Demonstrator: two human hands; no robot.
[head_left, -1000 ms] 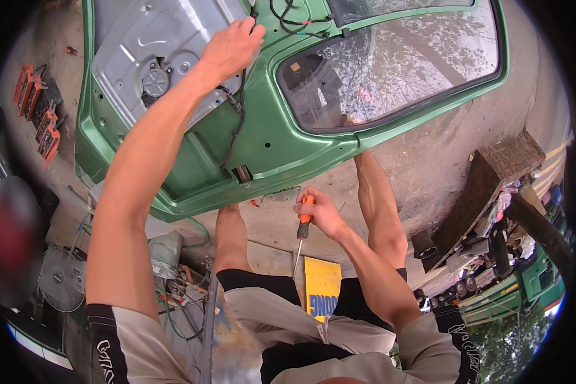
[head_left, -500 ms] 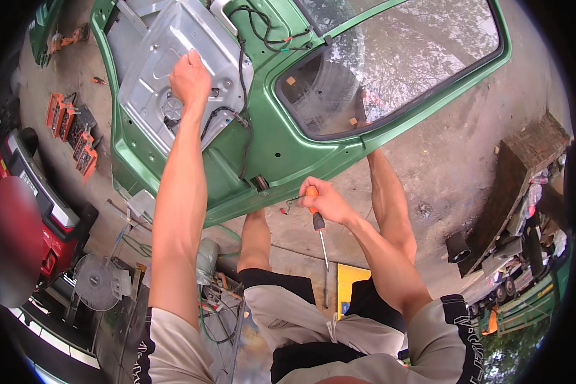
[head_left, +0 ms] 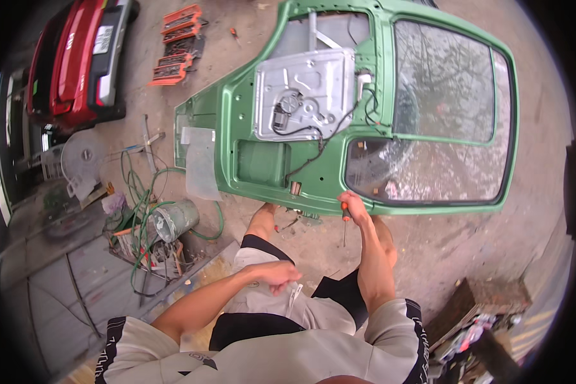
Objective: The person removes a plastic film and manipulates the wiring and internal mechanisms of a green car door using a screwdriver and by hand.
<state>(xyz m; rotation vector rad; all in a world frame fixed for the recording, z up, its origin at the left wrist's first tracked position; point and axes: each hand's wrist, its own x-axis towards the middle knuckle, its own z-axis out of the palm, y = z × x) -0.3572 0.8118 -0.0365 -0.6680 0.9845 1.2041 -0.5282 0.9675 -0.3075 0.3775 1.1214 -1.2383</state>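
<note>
Nearest the camera, at 6 o'clock, the left hand (head_left: 276,276) rests against the lap at the waist of the shorts, fingers curled together; whether it grips anything cannot be told. A small pale item (head_left: 295,296) hangs just beside it.

At centre, slightly toward 3 o'clock, the right hand (head_left: 354,203) is clamped on an orange-handled screwdriver (head_left: 344,221). The shaft points down, toward the person. The hand touches the near edge of the green car door (head_left: 262,163).

The door lies flat on the concrete ground and extends toward 12 and 2 o'clock. A grey metal panel (head_left: 304,95) with a motor unit is mounted on it, and black wiring (head_left: 329,131) runs from the panel.

At 9 o'clock: a coiled green hose (head_left: 137,192) and a metal can (head_left: 173,219). At 11 o'clock: orange tool trays (head_left: 176,41). At 10 o'clock: a red car (head_left: 77,57).
</note>
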